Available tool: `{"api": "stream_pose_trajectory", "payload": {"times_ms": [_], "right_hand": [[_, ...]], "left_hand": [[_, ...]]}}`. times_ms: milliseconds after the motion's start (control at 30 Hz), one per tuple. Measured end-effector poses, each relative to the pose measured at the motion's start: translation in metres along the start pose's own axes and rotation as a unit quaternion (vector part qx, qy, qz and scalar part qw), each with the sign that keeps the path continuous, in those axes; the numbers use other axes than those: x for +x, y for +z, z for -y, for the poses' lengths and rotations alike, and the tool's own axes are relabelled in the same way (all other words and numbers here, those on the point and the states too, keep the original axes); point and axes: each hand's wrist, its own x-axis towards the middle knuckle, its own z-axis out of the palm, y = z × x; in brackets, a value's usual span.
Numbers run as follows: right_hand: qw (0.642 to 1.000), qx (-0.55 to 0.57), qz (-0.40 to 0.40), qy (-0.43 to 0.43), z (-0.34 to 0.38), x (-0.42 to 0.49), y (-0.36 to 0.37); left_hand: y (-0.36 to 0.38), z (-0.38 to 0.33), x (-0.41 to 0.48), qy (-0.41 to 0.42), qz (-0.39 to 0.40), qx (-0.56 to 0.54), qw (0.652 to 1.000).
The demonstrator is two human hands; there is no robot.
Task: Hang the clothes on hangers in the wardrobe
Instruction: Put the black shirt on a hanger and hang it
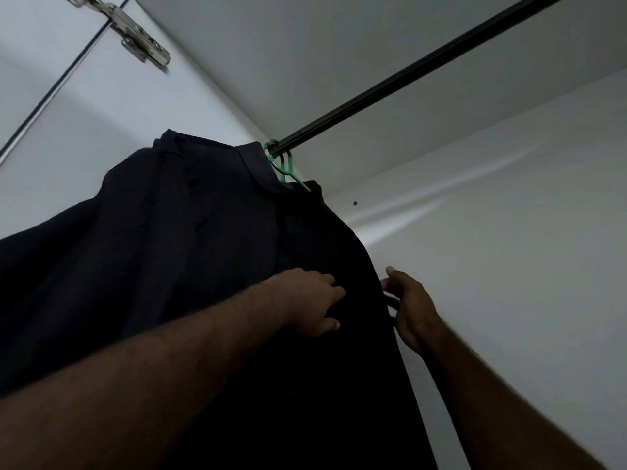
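Fingers [327, 283] of the left hand [310, 301] pinch the front of the dark navy collared cloth shirt [169, 249] at frame centre. Just right, the right hand [412, 310] curls round its side edge. The shirt hangs lengthwise downward from a green plastic hanger [283, 167], hooked on the dark metal rail [407, 71] inside the white wardrobe [509, 232], upper centre

Both forearms [152, 378] bare, lightly haired — left hand [312, 300], right hand [412, 310] bare; fingers [330, 281] short-nailed.
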Motion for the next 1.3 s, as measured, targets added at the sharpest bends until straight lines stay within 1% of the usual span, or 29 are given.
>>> {"api": "stream_pose_trajectory", "payload": {"times_ms": [33,100,133,167,200,267,333,433,533,600,633,700,733,767,800,867,900,933,1000,1067,1100,1167,1233,1300], "right_hand": [[0.999,0.002,0.020,0.041,-0.006,0.000,-0.004],[0.987,-0.047,0.095,0.117,-0.023,-0.002,-0.007],[0.980,-0.074,0.122,0.135,-0.030,-0.004,-0.006],[0.978,-0.101,0.127,0.133,-0.035,-0.005,-0.005],[0.981,-0.117,0.104,0.116,-0.036,-0.005,-0.006],[0.987,-0.151,0.010,0.058,-0.033,0.002,-0.011],[0.977,-0.202,-0.061,-0.004,-0.023,0.011,-0.023],[0.975,-0.195,-0.092,-0.046,0.004,0.011,-0.041],[0.965,-0.231,-0.104,-0.068,0.034,0.006,-0.057],[0.967,-0.235,-0.083,-0.061,0.045,0.003,-0.065],[0.968,-0.239,-0.058,-0.049,0.049,0.000,-0.066],[0.964,-0.263,0.026,0.014,0.056,-0.008,-0.064],[0.954,-0.290,0.060,0.040,0.059,-0.012,-0.062],[0.942,-0.325,0.068,0.050,0.061,-0.011,-0.062],[0.930,-0.362,0.042,0.041,0.064,-0.006,-0.064],[0.906,-0.416,-0.071,-0.020,0.066,0.009,-0.075],[0.896,-0.428,-0.114,-0.040,0.068,0.014,-0.080],[0.888,-0.437,-0.135,-0.050,0.070,0.018,-0.084],[0.869,-0.474,-0.131,-0.049,0.073,0.020,-0.087],[0.841,-0.522,-0.134,-0.051,0.075,0.020,-0.088],[0.825,-0.544,-0.143,-0.052,0.076,0.019,-0.088],[0.801,-0.576,-0.154,-0.063,0.078,0.017,-0.087],[0.793,-0.588,-0.145,-0.074,0.079,0.016,-0.085],[0.793,-0.589,-0.125,-0.095,0.077,0.015,-0.083]], "left_hand": [[0.002,0.002,-0.002,0.000,-0.005,-0.002,1.000],[0.007,0.004,-0.004,-0.005,-0.012,-0.010,1.000],[0.009,0.006,-0.004,-0.008,-0.015,-0.012,1.000],[0.011,0.007,-0.004,-0.010,-0.013,-0.012,1.000],[0.013,0.007,-0.005,-0.012,-0.010,-0.010,1.000],[0.018,0.009,-0.007,-0.015,-0.003,-0.002,1.000],[0.023,0.012,-0.010,-0.022,0.001,-0.003,1.000],[0.030,0.019,-0.014,-0.033,-0.007,-0.018,0.999],[0.034,0.021,-0.016,-0.044,-0.031,-0.048,0.997],[0.035,0.021,-0.016,-0.056,-0.041,-0.071,0.995],[0.036,0.021,-0.016,-0.060,-0.044,-0.076,0.994],[0.037,0.021,-0.015,-0.063,-0.043,-0.074,0.994],[0.037,0.021,-0.015,-0.065,-0.044,-0.076,0.994],[0.038,0.021,-0.015,-0.069,-0.043,-0.080,0.993],[0.038,0.021,-0.015,-0.072,-0.044,-0.087,0.993],[0.039,0.022,-0.015,-0.075,-0.051,-0.095,0.991],[0.040,0.022,-0.015,-0.075,-0.058,-0.102,0.990],[0.041,0.023,-0.015,-0.072,-0.068,-0.112,0.989],[0.043,0.024,-0.015,-0.056,-0.106,-0.133,0.984],[0.044,0.024,-0.015,-0.043,-0.157,-0.124,0.979],[0.043,0.024,-0.013,-0.042,-0.169,-0.109,0.979],[0.038,0.020,-0.008,-0.040,-0.166,-0.057,0.984],[0.031,0.014,0.003,-0.029,-0.162,-0.010,0.986],[0.022,0.011,0.019,-0.023,-0.171,0.021,0.985]]}}
